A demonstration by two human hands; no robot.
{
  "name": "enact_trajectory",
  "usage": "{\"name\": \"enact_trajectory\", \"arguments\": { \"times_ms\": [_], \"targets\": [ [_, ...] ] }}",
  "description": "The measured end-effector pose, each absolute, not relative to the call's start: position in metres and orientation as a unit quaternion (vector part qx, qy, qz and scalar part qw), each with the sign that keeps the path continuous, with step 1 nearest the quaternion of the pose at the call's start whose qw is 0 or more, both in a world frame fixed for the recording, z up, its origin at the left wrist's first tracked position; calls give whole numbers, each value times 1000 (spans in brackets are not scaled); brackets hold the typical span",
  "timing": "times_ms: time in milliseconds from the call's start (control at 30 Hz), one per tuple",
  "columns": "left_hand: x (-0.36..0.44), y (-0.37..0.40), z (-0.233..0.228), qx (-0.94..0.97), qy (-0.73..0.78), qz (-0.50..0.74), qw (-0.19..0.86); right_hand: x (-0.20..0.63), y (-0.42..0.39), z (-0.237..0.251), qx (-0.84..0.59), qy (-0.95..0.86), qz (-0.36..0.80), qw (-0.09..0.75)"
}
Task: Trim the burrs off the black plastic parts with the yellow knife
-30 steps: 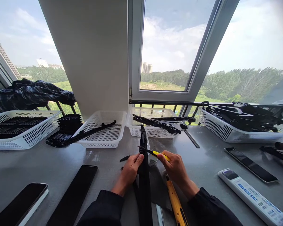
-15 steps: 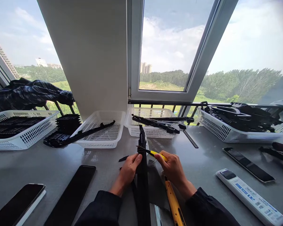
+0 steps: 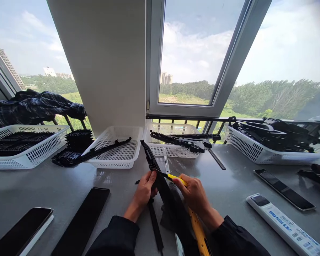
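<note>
My left hand [image 3: 144, 191] is closed around a long black plastic part [image 3: 166, 199], thumb on top near its narrower far end. The part slants from the upper left down toward the bottom right. In my right hand [image 3: 194, 192] is a yellow-handled knife [image 3: 176, 179], its dark blade against the part's edge close to my left thumb. Beneath the right wrist lies an orange-yellow handled tool [image 3: 198, 233]. A thin black strip [image 3: 155, 224] lies below my left hand, and a dark grey cloth [image 3: 168, 217] shows under the part.
White baskets with black parts stand along the back: far left [image 3: 29, 160], centre-left [image 3: 114, 165], centre [image 3: 170, 152] and right [image 3: 272, 155]. Phones [image 3: 285, 188] [image 3: 29, 227], a black slab [image 3: 81, 220] and a white labelled device [image 3: 286, 225] lie on the grey table.
The black part has turned, its far end swinging left and its near end right. The knife blade stays against it. The view has shifted slightly.
</note>
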State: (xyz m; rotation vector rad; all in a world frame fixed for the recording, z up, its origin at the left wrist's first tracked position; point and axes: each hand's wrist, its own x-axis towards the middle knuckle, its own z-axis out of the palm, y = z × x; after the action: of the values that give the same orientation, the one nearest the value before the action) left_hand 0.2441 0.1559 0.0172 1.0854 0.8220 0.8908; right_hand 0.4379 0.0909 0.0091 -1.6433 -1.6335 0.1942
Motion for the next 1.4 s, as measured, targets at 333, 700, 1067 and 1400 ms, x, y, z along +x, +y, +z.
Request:
{"name": "enact_trajectory", "arguments": {
  "times_ms": [333, 700, 1067, 1400],
  "targets": [
    [244, 156, 16, 481, 349, 401, 697, 435, 90, 10, -666, -637, 65, 383],
    [244, 156, 19, 458, 368, 411, 697, 433, 88, 12, -686, -615, 49, 385],
    [246, 157, 15, 466, 359, 404, 701, 425, 87, 9, -674, -632, 78, 375],
    [245, 157, 15, 497, 358, 413, 674, 428, 86, 8, -730, -604, 34, 318]
  ]
}}
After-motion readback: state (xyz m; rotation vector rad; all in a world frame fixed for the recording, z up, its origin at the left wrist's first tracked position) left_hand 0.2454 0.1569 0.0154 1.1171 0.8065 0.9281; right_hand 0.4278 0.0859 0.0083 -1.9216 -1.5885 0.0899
